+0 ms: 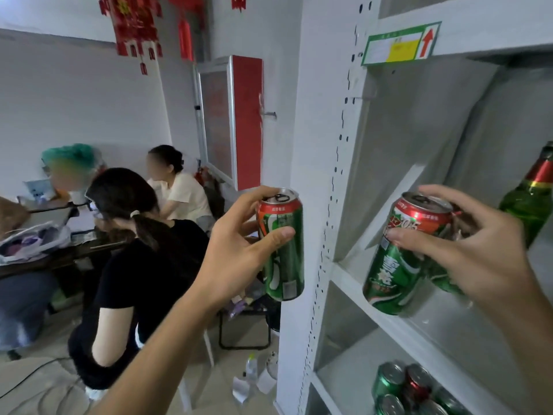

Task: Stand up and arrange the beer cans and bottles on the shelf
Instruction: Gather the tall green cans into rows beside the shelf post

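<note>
Two bare forearms reach up from the bottom of the frame. At centre, the left hand [239, 250] is wrapped around a green and red aluminium beer can [282, 247], held upright in the air just left of the white metal shelf unit's perforated upright post [332, 205]. At right, the right hand [466, 250] clamps a second green and red beer can [401, 256], tilted with its top leaning right, its base over the front edge of the middle shelf board [449, 330]; another green can seems pressed behind it under the same fingers, though it is mostly hidden.

On that same shelf, at the right edge of the frame, stands a green glass beer bottle with a red and gold neck band [532, 199]. Lower right, on the board below, a cluster of green and red can tops [410, 387] stands upright, packed together.

A green-framed price label with a red arrow [401, 44] sits on the upper shelf's front edge.

Left of the shelf, a person in a black T-shirt [143, 265] sits with their back turned, near a cluttered table [45, 250]. A red cabinet [236, 121] hangs on the far wall, red paper decorations [134, 28] dangle at upper left.
</note>
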### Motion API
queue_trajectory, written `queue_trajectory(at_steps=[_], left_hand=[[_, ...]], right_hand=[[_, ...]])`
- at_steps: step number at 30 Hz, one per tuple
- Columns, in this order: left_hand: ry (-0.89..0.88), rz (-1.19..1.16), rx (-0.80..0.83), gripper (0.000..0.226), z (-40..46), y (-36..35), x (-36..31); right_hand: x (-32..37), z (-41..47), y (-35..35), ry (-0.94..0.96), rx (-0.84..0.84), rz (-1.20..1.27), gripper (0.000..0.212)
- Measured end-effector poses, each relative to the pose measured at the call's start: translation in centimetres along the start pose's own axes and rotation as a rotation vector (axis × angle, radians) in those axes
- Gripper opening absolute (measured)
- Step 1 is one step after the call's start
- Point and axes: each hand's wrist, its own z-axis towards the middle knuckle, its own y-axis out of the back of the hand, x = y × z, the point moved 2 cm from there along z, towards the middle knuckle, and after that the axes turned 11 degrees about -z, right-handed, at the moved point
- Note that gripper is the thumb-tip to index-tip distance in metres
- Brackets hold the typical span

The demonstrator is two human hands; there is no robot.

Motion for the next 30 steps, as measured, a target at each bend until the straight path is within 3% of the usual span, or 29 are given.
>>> queue_trajectory(at_steps=[6,12,22,26,30], left_hand=[[0.000,-0.036,0.073,0.053,5.9,0.1,4.3],[0.012,-0.198,0.264,0.050,10.2,-1.5,6.6],[-0.062,-0.406,0.648,0.053,12.3,-8.2,9.4],[-0.049,-0.483,0.660,0.053,11.3,-11.9,10.1],[-0.037,-0.456,0.621,0.054,10.5,-14.9,11.5]], right_hand=[[-2.1,3.6,-2.0,0.012,-0.029,-0.112,0.072],[-2.6,5.0,-2.6,-0.013,-0.065,-0.180,0.069],[-1.0,2.1,-2.2,-0.106,-0.421,-0.501,0.063],[-0.8,0.1,-1.2,-0.176,-0.583,-0.639,0.072],[-1.5,-1.4,-1.5,-0.249,-0.602,-0.681,0.076]])
